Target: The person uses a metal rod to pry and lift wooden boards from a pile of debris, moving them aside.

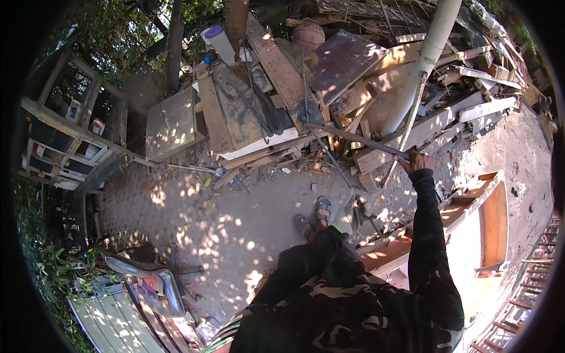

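Note:
My right hand point(419, 162) is closed around a long brown wooden handle point(368, 143). From my hand the handle runs left and away, and its far end meets the lower edge of a scrap pile. A dark flat piece point(303, 113) lies at that far end; whether it is joined to the handle I cannot tell. Close below my hand, a thin pale stick point(414, 112) slants past a thick whitish pole point(425, 62). My left hand does not show. My sandalled feet point(313, 217) stand on the dirt ground, with a greyish mesh piece point(355, 210) beside them.
Boards and scrap wood point(471, 112) pile up ahead, with an old ball point(308, 35) on top. A wooden cabinet frame point(491, 220) lies at right. An old window frame point(76, 138) stands at left; a worn chair point(150, 279) and greenish panel point(115, 323) sit lower left.

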Available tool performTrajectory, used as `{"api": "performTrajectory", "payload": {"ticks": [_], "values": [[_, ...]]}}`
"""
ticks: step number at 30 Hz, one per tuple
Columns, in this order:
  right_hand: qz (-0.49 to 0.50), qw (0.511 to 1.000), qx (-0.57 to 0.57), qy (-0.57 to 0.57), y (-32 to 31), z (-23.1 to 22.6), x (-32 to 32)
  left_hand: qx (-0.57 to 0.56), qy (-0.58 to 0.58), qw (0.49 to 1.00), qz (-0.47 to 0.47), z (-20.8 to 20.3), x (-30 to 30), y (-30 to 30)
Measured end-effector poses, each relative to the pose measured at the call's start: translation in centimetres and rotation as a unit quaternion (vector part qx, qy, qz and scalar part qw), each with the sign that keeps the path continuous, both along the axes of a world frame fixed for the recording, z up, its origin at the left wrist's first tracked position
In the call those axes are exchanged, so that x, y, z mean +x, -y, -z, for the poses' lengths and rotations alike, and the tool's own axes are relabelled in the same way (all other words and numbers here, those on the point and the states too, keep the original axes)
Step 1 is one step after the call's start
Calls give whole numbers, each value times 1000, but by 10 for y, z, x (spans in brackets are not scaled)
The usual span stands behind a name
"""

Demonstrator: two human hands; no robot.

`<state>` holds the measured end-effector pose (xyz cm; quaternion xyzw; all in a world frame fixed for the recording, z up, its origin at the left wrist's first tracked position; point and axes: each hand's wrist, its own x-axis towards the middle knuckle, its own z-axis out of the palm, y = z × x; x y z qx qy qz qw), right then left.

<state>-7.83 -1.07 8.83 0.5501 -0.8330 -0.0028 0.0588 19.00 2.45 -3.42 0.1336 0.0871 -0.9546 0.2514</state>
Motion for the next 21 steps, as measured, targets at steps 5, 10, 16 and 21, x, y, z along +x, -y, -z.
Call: {"api": "performTrajectory", "payload": {"ticks": [5,10,16,21], "values": [[48,998,-32,-24,-6,-1,15,-8,17,1000,2,-12,9,-3],[54,997,-33,-51,-9,6,20,-9,28,1000,4,-24,10,-4],[74,996,-34,-31,-14,14,26,-25,-9,1000,14,-15,13,-3],[87,995,-31,-41,-24,21,37,-58,-64,996,27,5,22,1]]}}
